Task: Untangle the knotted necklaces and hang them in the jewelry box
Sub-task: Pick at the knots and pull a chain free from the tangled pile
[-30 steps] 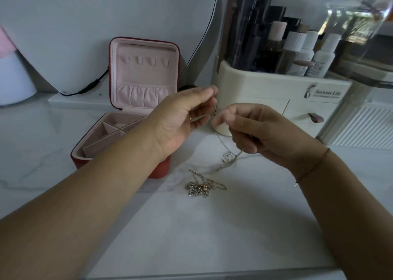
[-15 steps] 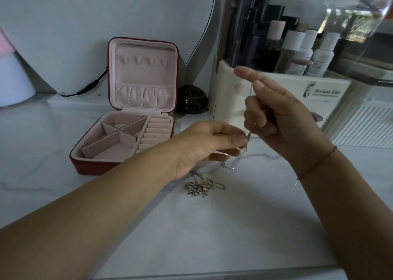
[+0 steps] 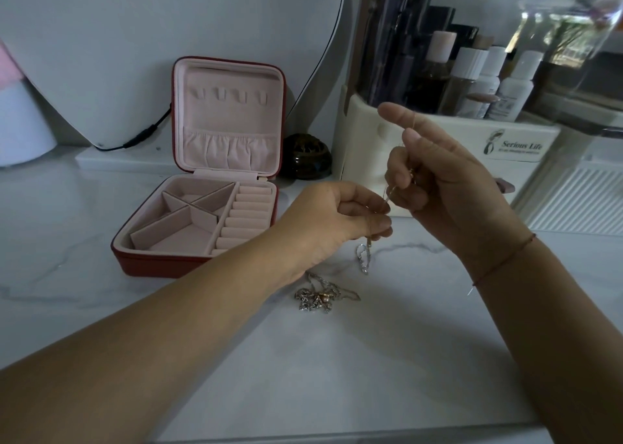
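A: Where's the risk here?

B: The fine necklace (image 3: pixel 365 258) runs between both hands. The left hand (image 3: pixel 340 221) pinches it between thumb and fingertips. The right hand (image 3: pixel 448 187) has it draped over a raised forefinger, with the other fingers curled round it. Pull them apart too hard and I'd expect a kink to tighten or the thin links to snap.

A: And the low end?

B: It hangs low over the worktop (image 3: pixel 337 376); I can't tell whether it touches. The knotted clump (image 3: pixel 320 297) lies near it. If the end dips or swings that way, it could snag the clump and tangle with it.

A: Room to move?

B: There's open worktop in front of the clump, down to the near edge, where a dropped chain might slide off. To the left the jewelry box (image 3: pixel 161 268) lies open. The hooks (image 3: pixel 229 94) in its upright lid are bare, so nothing is hung yet. The way there passes in front of a dark jar (image 3: pixel 306 157). The organizer (image 3: pixel 364 147) stands close behind the right hand, and a backward swing could knock it.
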The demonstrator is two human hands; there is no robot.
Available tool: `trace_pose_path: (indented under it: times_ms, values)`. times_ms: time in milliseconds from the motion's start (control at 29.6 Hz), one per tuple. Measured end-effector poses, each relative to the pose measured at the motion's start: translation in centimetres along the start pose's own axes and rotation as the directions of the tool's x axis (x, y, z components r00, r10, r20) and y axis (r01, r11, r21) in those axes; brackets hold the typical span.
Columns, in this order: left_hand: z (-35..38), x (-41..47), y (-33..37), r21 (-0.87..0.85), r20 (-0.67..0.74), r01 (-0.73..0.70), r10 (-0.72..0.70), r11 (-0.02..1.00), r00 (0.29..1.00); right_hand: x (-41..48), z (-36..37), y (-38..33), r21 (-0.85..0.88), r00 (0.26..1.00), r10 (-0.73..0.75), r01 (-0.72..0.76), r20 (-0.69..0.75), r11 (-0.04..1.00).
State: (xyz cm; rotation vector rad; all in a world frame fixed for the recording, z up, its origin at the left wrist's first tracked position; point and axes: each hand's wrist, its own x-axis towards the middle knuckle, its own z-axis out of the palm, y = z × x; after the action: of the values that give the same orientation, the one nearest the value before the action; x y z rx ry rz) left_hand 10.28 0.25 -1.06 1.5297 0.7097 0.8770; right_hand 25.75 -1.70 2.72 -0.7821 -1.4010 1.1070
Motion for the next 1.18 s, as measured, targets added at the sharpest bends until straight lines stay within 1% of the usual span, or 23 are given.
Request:
trace_pose_path:
  times_ms: [101,236,338,574,709,811,912,1047,1115,1182]
  values:
    - [-0.3,-0.1,0.4,0.036,-0.023,0.003,-0.002,0.999,1.000,0.0,-0.2,-0.1,-0.037,0.995,-0.005,0.002,-0.101,0.999]
    - [-0.8,0.0,0.8,0.065,-0.075,-0.009,0.014,0.998,0.997,0.2,-0.5,0.3,-0.101,0.964,-0.001,-0.027,-0.264,0.995]
    - [-1.0,0.0,0.7,0.133,-0.088,-0.020,0.032,0.991,0.996,0.3,-0.6,0.5,-0.127,0.954,0.010,-0.050,-0.301,0.991]
    - [-1.1,0.0,0.3,0.311,-0.072,-0.011,0.035,0.950,0.997,0.3,-0.5,0.5,-0.120,0.959,0.001,-0.036,-0.283,0.992]
    - [-1.0,-0.2,0.5,0.332,-0.049,-0.036,0.056,0.943,0.997,0.4,-0.8,0.4,-0.099,0.954,0.003,-0.035,-0.300,0.994]
    - [-1.0,0.0,0.5,0.311,-0.073,-0.056,0.083,0.949,0.994,0.4,-0.9,0.4,-0.101,0.956,0.021,-0.053,-0.292,0.993]
    - [-0.9,0.0,0.6,0.263,-0.112,-0.086,0.119,0.961,0.986,0.4,-0.9,0.5,-0.117,0.966,0.061,-0.093,-0.251,0.989]
    - [-1.2,0.2,0.6,0.273,-0.220,-0.150,0.214,0.950,0.952,0.3,-0.8,0.7,-0.167,0.974,0.147,-0.176,-0.173,0.970]
    - [-1.4,0.2,0.7,0.237,-0.275,-0.179,0.242,0.955,0.930,0.3,-0.8,0.8,-0.186,0.969,0.198,-0.223,-0.145,0.957]
    - [-1.5,0.2,0.9,0.178,-0.297,-0.189,0.236,0.966,0.925,0.3,-0.8,0.9,-0.191,0.964,0.244,-0.260,-0.103,0.947]
